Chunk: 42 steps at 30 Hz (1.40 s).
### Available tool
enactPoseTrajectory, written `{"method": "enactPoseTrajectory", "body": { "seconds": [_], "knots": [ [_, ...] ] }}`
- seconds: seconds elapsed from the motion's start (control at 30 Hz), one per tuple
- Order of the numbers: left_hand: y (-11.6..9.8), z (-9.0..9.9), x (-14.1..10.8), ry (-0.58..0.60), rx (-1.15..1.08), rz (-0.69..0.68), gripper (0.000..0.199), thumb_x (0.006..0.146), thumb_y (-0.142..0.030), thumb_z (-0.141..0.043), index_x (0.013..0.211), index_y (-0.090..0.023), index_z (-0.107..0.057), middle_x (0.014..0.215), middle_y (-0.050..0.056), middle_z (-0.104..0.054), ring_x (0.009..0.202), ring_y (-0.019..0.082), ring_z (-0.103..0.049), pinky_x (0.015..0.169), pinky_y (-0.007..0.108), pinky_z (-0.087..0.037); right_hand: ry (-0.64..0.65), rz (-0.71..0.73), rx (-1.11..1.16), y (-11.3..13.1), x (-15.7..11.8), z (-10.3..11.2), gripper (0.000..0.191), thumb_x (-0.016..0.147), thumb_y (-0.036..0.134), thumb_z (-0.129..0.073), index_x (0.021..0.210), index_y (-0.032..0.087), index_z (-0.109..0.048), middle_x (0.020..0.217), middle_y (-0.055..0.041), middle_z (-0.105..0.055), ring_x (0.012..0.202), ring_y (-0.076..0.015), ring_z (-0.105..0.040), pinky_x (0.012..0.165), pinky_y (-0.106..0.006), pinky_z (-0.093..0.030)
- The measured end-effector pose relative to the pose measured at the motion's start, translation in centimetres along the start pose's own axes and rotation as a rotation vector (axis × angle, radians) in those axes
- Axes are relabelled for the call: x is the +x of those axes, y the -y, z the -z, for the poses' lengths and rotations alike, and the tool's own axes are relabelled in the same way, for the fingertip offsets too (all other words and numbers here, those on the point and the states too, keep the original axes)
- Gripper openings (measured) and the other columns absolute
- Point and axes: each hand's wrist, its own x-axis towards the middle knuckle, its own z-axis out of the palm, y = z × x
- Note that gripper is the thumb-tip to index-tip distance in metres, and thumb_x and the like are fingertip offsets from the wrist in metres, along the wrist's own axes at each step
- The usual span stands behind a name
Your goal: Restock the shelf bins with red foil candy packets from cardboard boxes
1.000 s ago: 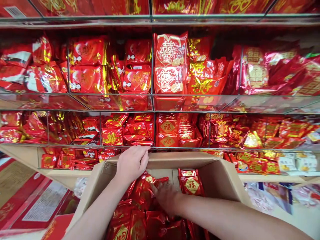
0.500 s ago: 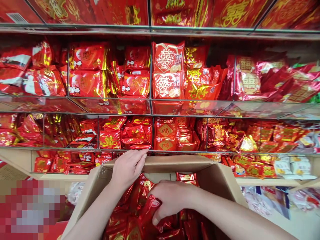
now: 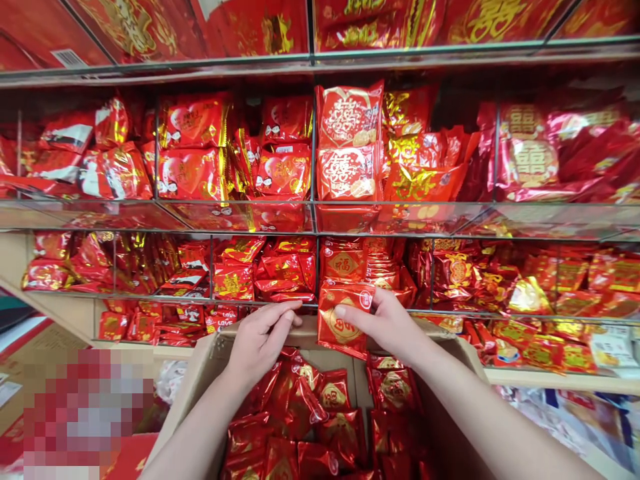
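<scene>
The right hand [image 3: 393, 327] pinches a red-gold packet [image 3: 343, 337] above the cardboard box [image 3: 207, 360]; the left hand [image 3: 260, 339] half-curls at its rim [image 3: 309, 329], grip hidden.

Pinching a red-and-gold packet [image 3: 345, 341] in the right hand [image 3: 395, 327], with the thumb laid across its front. Resting the left hand [image 3: 263, 337] at the far rim of a cardboard box [image 3: 206, 357], with fingers curled toward that packet. Showing loose red packets [image 3: 343, 427] heaped in the box below both hands. Showing also gold-diamond packets [image 3: 343, 263] just beyond the right hand, heart-printed packets [image 3: 193, 173] higher beyond the left hand, and a wooden shelf board [image 3: 550, 379] to the right hand's right.
</scene>
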Motion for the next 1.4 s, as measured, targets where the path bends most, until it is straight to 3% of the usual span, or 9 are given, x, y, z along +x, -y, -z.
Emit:
{"method": "enactPoseTrajectory", "body": {
  "seconds": [0.1,0.27,0.7,1.03,1.4],
  "knots": [
    [0.0,0.0,-0.2,-0.023,-0.166,0.108,0.026,0.085,-0.032,-0.046,0.101,-0.024,-0.064,0.075,-0.001,-0.071,0.068,0.013,-0.064,0.067,0.026,-0.051,0.023,-0.082,0.115,-0.2,0.2,0.1,0.032,0.071,0.036,-0.065,0.096,0.016,-0.061,0.095,-0.0057,-0.067,0.083,-0.0159,-0.061,0.080,-0.034,-0.046],
    [0.1,-0.1,-0.5,-0.060,-0.258,0.137,0.025,0.084,-0.032,-0.048,0.100,-0.023,-0.065,0.072,-0.002,-0.070,0.066,0.012,-0.063,0.066,0.025,-0.051,0.042,-0.135,0.172,0.1,0.1,0.1,0.031,0.070,0.035,-0.067,0.093,0.014,-0.063,0.088,-0.0047,-0.068,0.078,-0.0141,-0.061,0.078,-0.031,-0.046],
    [0.6,0.4,-0.5,0.001,-0.247,-0.051,0.020,0.082,-0.020,-0.050,0.088,-0.025,-0.069,0.079,0.000,-0.069,0.073,0.014,-0.063,0.068,0.025,-0.049,0.100,-0.115,0.125,0.0,0.0,0.2,0.033,0.069,0.034,-0.068,0.097,0.018,-0.063,0.093,-0.0030,-0.067,0.085,-0.0155,-0.060,0.080,-0.031,-0.045],
    [1.0,0.7,-0.5,-0.033,-0.306,-0.054,0.027,0.075,-0.011,-0.047,0.074,-0.024,-0.071,0.075,0.000,-0.069,0.075,0.016,-0.061,0.068,0.027,-0.047,0.088,-0.124,0.121,0.1,-0.1,0.1,0.026,0.070,0.031,-0.067,0.092,0.018,-0.063,0.091,-0.0018,-0.067,0.081,-0.0136,-0.060,0.077,-0.030,-0.045],
    [1.0,0.8,-0.5,0.048,-0.297,-0.141,0.027,0.076,-0.010,-0.047,0.076,-0.024,-0.069,0.071,-0.001,-0.068,0.069,0.014,-0.061,0.066,0.027,-0.045,0.078,-0.116,0.101,0.1,-0.2,0.1,0.025,0.068,0.032,-0.068,0.087,0.017,-0.063,0.082,0.0000,-0.065,0.075,-0.0125,-0.058,0.075,-0.029,-0.045]
  ]
}}
